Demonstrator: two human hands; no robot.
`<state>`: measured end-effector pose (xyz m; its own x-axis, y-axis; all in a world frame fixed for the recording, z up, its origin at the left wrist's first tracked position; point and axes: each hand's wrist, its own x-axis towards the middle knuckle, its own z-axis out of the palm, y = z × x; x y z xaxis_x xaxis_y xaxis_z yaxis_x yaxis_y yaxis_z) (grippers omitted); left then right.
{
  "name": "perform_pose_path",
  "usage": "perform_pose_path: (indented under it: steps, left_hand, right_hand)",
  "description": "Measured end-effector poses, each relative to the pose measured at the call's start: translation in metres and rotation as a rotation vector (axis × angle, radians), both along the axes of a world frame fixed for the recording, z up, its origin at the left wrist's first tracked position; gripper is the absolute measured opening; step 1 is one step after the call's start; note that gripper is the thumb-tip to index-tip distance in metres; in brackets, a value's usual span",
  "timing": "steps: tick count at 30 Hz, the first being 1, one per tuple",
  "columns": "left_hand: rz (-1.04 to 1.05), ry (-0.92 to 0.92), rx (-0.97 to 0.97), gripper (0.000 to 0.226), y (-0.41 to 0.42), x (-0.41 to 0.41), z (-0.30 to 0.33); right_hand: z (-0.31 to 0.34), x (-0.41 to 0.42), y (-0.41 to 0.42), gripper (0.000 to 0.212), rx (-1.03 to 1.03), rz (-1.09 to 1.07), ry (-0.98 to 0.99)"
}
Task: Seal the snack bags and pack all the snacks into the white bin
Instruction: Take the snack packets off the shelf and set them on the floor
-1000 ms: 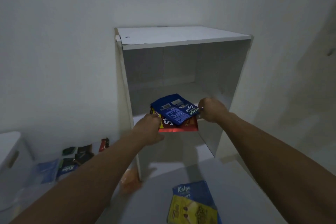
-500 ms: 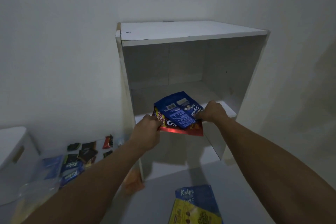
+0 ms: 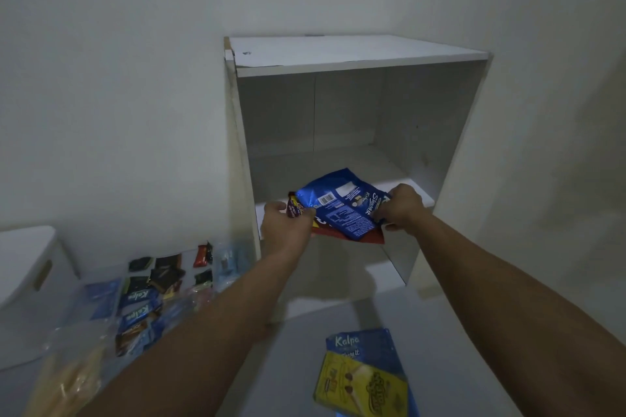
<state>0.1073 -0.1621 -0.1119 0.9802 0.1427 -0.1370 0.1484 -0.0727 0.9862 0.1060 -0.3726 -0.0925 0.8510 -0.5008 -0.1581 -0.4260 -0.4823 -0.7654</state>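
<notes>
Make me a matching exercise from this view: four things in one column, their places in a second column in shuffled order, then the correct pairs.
Things
1. blue snack bag
2. red snack bag
3. yellow snack pack
4. white bin

Places
A. at the far left edge of the view
B. lying on a blue pack, bottom centre of the view
C. on top of the stack held by the left hand and right hand at the white cabinet
D. under the blue bag in that stack

Pairs: 1-C, 2-D, 3-B, 4-A
</notes>
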Motion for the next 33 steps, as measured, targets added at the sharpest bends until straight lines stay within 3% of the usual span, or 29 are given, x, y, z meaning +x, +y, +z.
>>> perform_pose_path:
  steps: [4,8,10,17,22,26,33]
  left_hand:
    - [-0.003,0.093,-0.191,0.062,0.004,-0.009,0.008]
    - [-0.135,0.214,-0.187,0.015,0.013,-0.032,0.02]
    - [-0.186,0.226,-0.16,0.013,0.016,-0.049,0.027]
    - [-0.408,0.03,0.081,0.025,0.022,-0.122,0.021]
    - [-0.548,-0.037,0.31,0.007,0.021,-0.179,-0.031]
    - [-0.682,-0.107,0.462,0.01,0.012,-0.233,-0.071]
    - [-0.84,-0.081,0.558,0.017,-0.026,-0.306,-0.158]
  right_hand:
    - [-0.001,-0.029,-0.003,0.029,0.1,-0.019,-0.021]
    - [0.009,-0.078,-0.004,0.02,0.186,-0.076,-0.016]
    - [0.014,-0.109,-0.005,0.019,0.205,-0.094,0.023]
    - [0.009,-0.23,-0.011,0.023,0.13,-0.257,0.058]
    - [-0.026,-0.326,0.002,0.015,0.089,-0.378,0.129]
    - [-0.064,-0.391,0.009,0.018,0.104,-0.454,0.223]
    - [-0.154,-0.474,0.002,0.019,0.136,-0.565,0.335]
